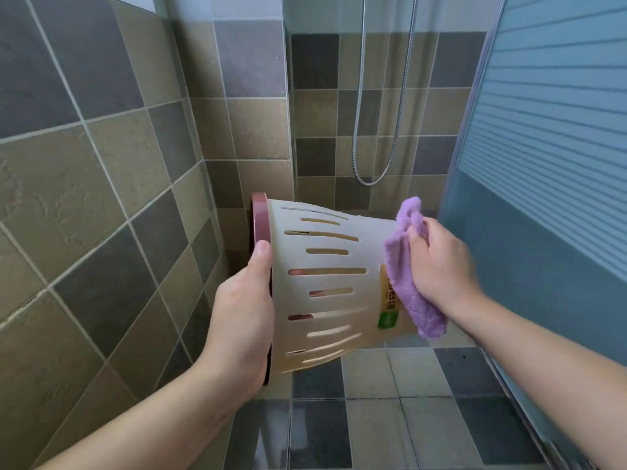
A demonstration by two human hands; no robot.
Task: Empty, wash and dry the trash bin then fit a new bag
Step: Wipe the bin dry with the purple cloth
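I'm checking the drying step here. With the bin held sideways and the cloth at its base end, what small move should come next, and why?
Probably draw the purple cloth along the slotted wall toward the pink rim. The right hand presses it only near the base of the bin, by the label, while the left hand steadies the rim end.
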